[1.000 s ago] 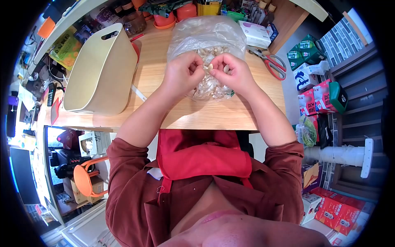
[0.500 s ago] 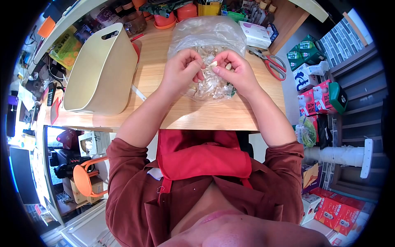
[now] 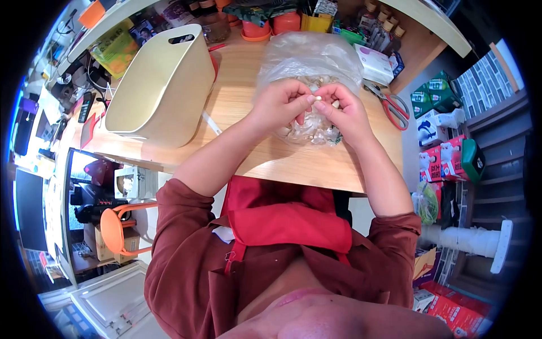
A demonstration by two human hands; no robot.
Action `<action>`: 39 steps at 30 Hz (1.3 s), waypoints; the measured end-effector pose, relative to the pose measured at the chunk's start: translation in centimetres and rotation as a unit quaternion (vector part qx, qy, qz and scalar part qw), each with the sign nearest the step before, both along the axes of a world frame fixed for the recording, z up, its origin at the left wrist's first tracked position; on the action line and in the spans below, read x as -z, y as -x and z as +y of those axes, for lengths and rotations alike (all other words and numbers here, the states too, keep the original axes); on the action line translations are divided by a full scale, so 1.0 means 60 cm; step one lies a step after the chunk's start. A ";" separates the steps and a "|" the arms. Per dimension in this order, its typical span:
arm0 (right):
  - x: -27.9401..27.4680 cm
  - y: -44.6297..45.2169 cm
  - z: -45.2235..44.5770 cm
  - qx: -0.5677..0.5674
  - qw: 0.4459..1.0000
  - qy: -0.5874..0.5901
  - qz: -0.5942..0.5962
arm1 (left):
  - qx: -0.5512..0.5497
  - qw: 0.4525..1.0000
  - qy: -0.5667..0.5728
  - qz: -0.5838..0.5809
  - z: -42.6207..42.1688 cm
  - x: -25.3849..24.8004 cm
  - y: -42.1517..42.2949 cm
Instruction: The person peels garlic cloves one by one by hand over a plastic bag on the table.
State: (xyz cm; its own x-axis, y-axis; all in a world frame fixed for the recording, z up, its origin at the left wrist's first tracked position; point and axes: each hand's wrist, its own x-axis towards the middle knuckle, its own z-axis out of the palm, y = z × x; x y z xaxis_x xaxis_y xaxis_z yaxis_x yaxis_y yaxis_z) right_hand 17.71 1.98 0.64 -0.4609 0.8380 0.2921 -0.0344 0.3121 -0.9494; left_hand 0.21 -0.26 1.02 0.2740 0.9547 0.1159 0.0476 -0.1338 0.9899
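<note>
My left hand [image 3: 284,105] and my right hand [image 3: 343,108] meet above a clear plastic bag [image 3: 307,51] on the desk. Between their fingertips is a small whitish garlic clove [image 3: 318,98], pinched from both sides and partly covered by the fingers. Another pale clove [image 3: 336,104] shows by the curled fingers of my right hand; whether that hand holds it, I cannot tell. Below the hands, the bag's open part carries loose cloves and papery garlic skins [image 3: 316,131].
Left of the bag stands a cream plastic bin [image 3: 164,96], with a white strip [image 3: 212,122] beside it. Red-handled scissors [image 3: 394,110] lie to the right, near a white box [image 3: 374,64]. Pots and bottles [image 3: 384,31] line the back. The wooden desk's front edge [image 3: 305,182] is close to my body.
My hands have come together, and the left fingertips now touch the clove at the right fingertips. The whole view has shifted, so the desk appears further right.
</note>
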 end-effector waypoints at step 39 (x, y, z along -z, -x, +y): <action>0.024 -0.015 0.023 -0.226 0.889 0.313 0.248 | 0.067 0.996 -0.011 -0.059 -0.003 0.006 0.002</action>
